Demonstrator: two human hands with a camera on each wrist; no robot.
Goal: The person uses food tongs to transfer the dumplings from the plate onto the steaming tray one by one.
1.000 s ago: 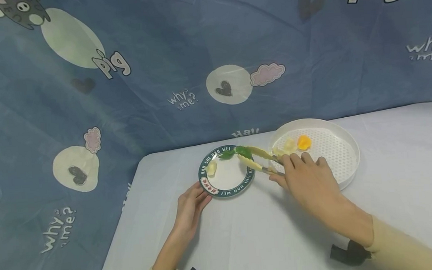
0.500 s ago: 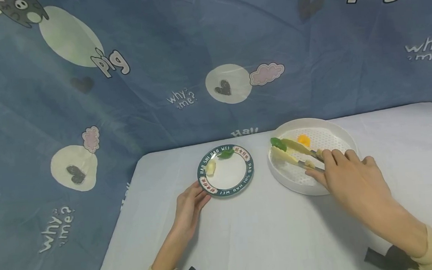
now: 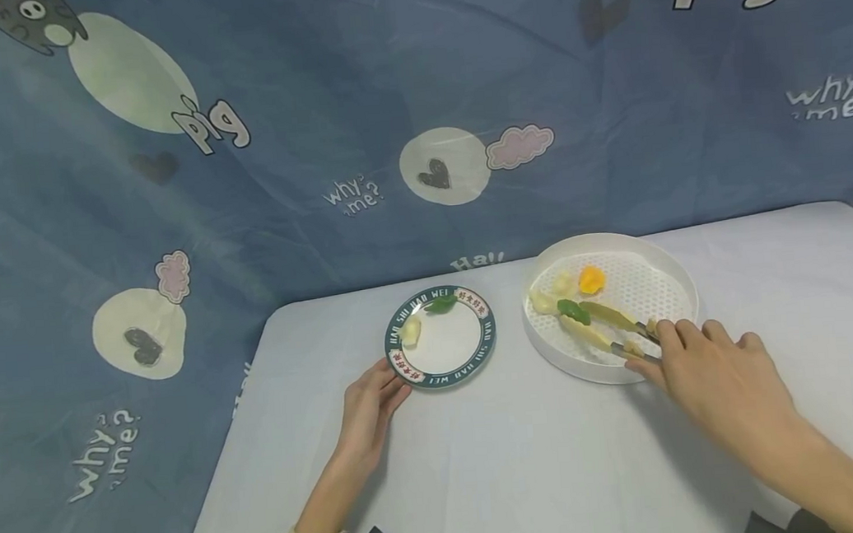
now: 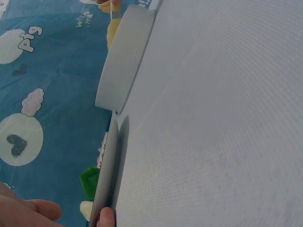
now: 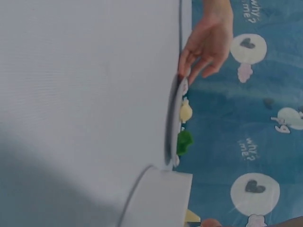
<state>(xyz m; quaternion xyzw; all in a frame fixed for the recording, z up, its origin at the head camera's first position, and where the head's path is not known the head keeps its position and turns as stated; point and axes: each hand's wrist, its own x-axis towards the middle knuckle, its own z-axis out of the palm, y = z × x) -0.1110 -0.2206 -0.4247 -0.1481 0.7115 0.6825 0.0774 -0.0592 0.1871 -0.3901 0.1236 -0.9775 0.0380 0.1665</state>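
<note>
My left hand [image 3: 368, 407] holds the near-left rim of a small white plate [image 3: 446, 339] with a dark green lettered border. On the plate lie a pale yellow piece [image 3: 410, 331] and a green leaf-like piece [image 3: 441, 304]. My right hand [image 3: 724, 382] grips metal tongs with yellow tips [image 3: 587, 332] over a round white tray [image 3: 567, 362] with a dimpled floor. Another green piece [image 3: 573, 312] sits at the tong tips, low over the tray's left part. In the left wrist view, a fingertip [image 4: 107, 217] shows under the plate's edge.
An orange piece [image 3: 592, 280] and pale yellow pieces [image 3: 544, 302] lie in the tray, just beyond the tongs. A white cloth covers the table [image 3: 515, 467]. A blue printed curtain [image 3: 296, 102] hangs right behind the table's back edge.
My right hand has carried the green piece in the tongs rightward from the plate to over the tray, then slightly nearer to me. My left hand stays at the plate's rim.
</note>
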